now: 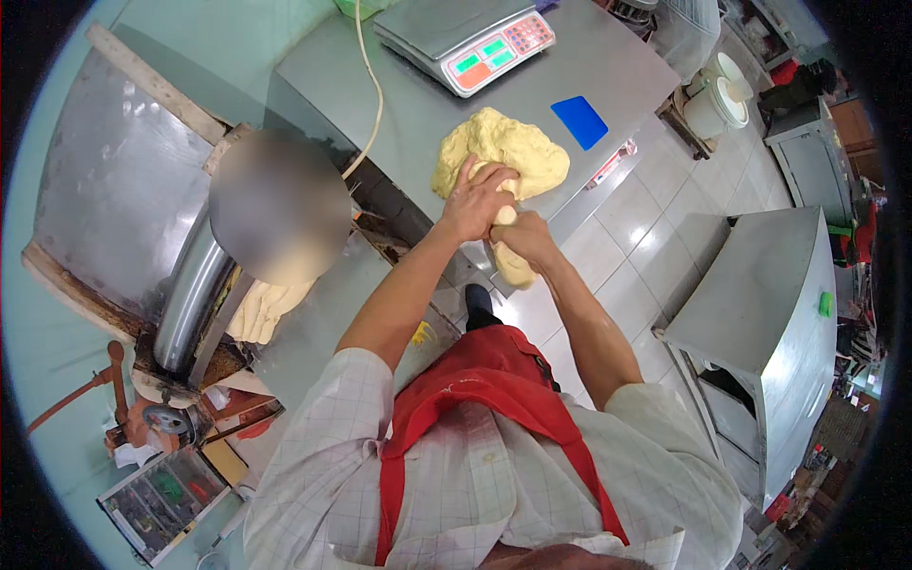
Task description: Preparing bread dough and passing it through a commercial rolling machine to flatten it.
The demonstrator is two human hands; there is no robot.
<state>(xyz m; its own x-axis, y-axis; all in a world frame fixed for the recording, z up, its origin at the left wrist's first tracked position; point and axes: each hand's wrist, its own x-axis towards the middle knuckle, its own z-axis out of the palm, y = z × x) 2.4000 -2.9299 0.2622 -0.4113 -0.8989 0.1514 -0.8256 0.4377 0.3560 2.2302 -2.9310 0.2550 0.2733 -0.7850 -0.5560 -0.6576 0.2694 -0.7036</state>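
Note:
A large lump of pale yellow dough [518, 147] rests on the steel table [418, 95], near its front edge. My left hand [475, 201] lies over the near side of the lump, its fingers bent around the dough. Just to the right and nearer to me, my right hand [528, 239] is closed around a narrow length of the same dough. A thick end of this piece [514, 270] sticks out below my right fist, at the table's edge. Between the two hands a short stretch of dough shows; whether it is still joined to the lump is hidden.
Behind the dough stands a digital scale [470, 43] with a steel pan. A blue flat scraper [579, 123] lies right of the lump. At left is a machine with a steel roller [190, 294] and more dough [271, 312]. A cable [373, 85] crosses the table; a steel cabinet [750, 294] stands right.

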